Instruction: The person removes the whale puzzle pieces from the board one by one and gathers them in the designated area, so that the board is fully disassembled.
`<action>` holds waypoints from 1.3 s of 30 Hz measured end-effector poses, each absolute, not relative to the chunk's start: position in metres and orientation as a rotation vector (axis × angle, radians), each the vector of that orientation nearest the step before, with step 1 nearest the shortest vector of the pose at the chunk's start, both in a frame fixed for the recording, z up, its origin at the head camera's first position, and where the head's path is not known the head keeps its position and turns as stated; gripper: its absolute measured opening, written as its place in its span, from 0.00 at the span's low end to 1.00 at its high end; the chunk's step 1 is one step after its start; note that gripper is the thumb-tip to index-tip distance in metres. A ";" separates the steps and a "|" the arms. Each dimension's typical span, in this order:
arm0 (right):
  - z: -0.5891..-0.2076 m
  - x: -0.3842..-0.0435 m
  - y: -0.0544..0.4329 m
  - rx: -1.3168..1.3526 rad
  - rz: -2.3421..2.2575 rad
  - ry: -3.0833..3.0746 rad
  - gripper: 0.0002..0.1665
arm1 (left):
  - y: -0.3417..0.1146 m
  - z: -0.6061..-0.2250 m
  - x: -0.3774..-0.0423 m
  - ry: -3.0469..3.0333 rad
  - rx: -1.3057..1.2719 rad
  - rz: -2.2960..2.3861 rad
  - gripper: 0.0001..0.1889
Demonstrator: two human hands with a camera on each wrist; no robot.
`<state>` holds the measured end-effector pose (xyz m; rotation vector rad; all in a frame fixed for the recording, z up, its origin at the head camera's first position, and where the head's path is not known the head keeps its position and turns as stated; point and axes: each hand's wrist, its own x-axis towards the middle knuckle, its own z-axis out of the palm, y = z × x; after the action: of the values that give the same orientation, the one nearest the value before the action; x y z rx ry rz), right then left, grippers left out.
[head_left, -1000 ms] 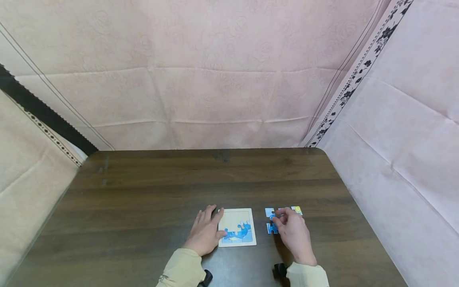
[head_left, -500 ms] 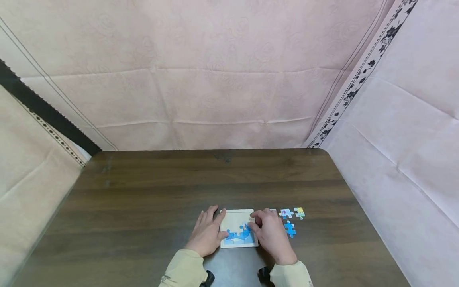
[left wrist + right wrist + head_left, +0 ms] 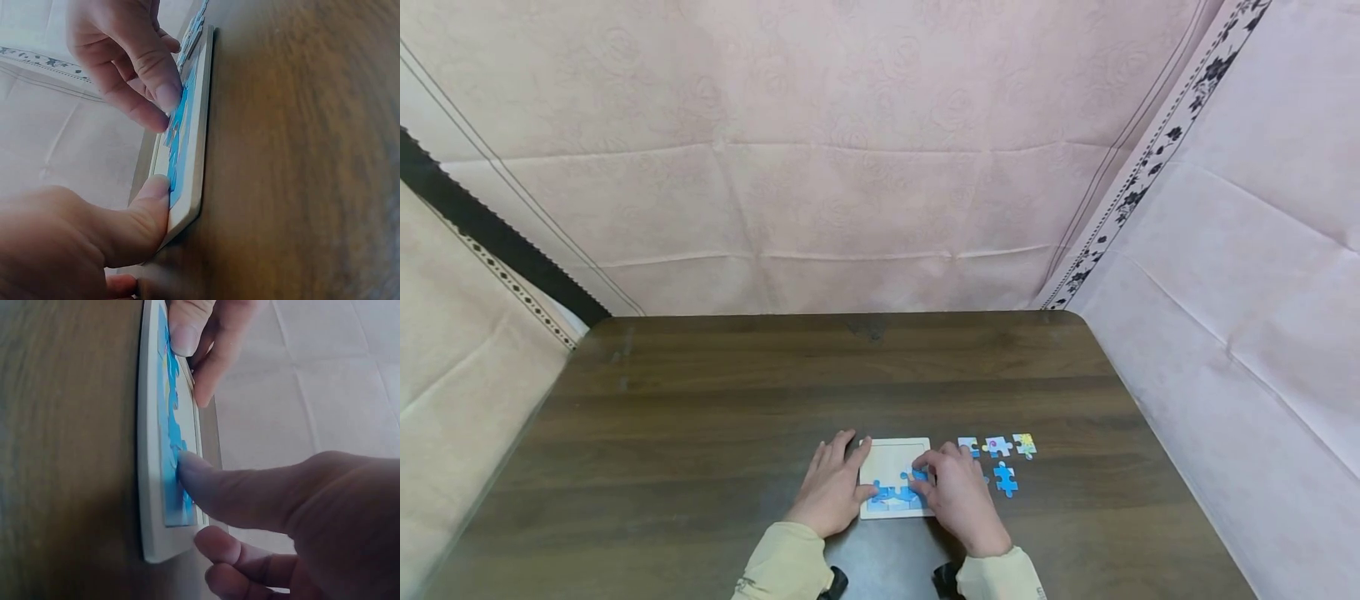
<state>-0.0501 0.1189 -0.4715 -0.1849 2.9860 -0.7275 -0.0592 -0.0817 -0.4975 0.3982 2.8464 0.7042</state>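
A square jigsaw tray [image 3: 891, 454] with a pale rim lies on the table, blue picture pieces filling its lower part. My left hand [image 3: 827, 492] rests along the tray's left side, fingers extended and thumb pressing on its edge. In the left wrist view the left thumb [image 3: 150, 206] lies on the rim beside the blue pieces. My right hand [image 3: 958, 496] is over the tray's right side, thumb and forefinger pinching a blue puzzle piece [image 3: 919, 475], largely hidden by the fingers. The right thumb [image 3: 200, 478] touches the blue area in the right wrist view.
Loose puzzle pieces lie right of the tray: a blue one [image 3: 1005, 479], a white-and-blue one [image 3: 997, 447], a yellow-cornered one [image 3: 1024, 444] and another [image 3: 968, 445] partly behind my right hand. The brown wooden table [image 3: 775, 392] ends at a pale cloth [image 3: 850, 208].
My right hand has moved left from the loose pieces to the tray, carrying a puzzle piece, and then slightly further inward. The left hand has stayed at the tray's left side.
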 end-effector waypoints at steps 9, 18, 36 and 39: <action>-0.473 -0.052 0.118 -0.143 -0.665 3.000 0.12 | -0.081 -0.497 -0.059 2.836 0.381 0.699 0.36; -0.471 -0.056 0.116 -0.174 -0.578 3.020 0.15 | -0.081 -0.496 -0.059 2.839 0.379 0.700 0.36; -0.471 -0.066 0.113 -0.161 -0.532 2.978 0.16 | -0.082 -0.497 -0.060 2.841 0.393 0.704 0.35; -0.470 -0.067 0.113 -0.162 -0.535 2.979 0.16 | -0.082 -0.497 -0.060 2.838 0.396 0.706 0.35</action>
<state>-0.0668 0.1131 -0.4703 -0.1618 2.9787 -0.5350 -0.0596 -0.0816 -0.4966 0.3965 2.8377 0.7060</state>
